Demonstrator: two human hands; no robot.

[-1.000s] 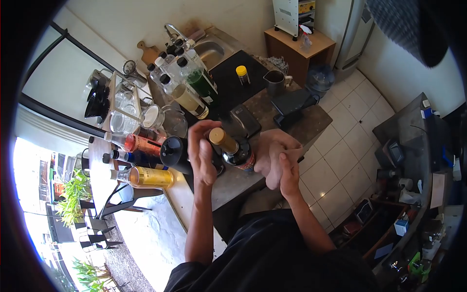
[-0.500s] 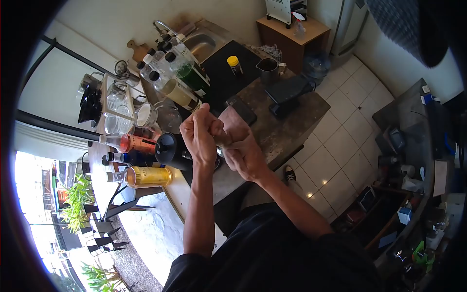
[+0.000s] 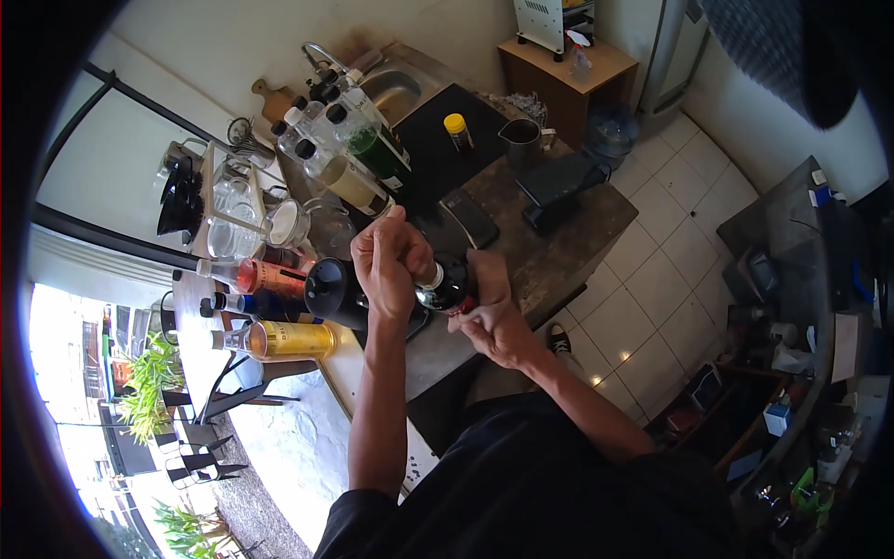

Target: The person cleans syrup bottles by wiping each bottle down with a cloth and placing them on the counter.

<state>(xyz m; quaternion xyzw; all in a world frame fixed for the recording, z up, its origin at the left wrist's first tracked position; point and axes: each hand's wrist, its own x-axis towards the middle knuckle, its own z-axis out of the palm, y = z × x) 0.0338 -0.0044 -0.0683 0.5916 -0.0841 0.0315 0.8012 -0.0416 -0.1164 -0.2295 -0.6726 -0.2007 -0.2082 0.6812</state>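
My left hand [image 3: 389, 261] is closed around the neck of a dark glass bottle [image 3: 443, 285], which has a light band near its neck and some red on its side. My right hand [image 3: 498, 331] grips a pinkish-brown cloth [image 3: 490, 278] that lies against the bottle's body. The bottle's lower part is hidden by the cloth and hand. Just beyond my left hand stand a bottle of pale liquid [image 3: 346, 182] and one of green liquid [image 3: 377, 154]. A black phone-like slab [image 3: 468, 219] lies on the counter past the bottle.
A black round-topped container [image 3: 328, 286], a red bottle [image 3: 265, 277] and a yellow bottle [image 3: 291, 341] stand left of my forearm. Farther back are a yellow-capped jar [image 3: 457, 133], a metal pitcher [image 3: 521, 140], a black stand [image 3: 556, 182] and a sink [image 3: 393, 91].
My right hand and the cloth have moved down and right, from the bottle's neck onto its body, which now shows. My left hand keeps its grip.
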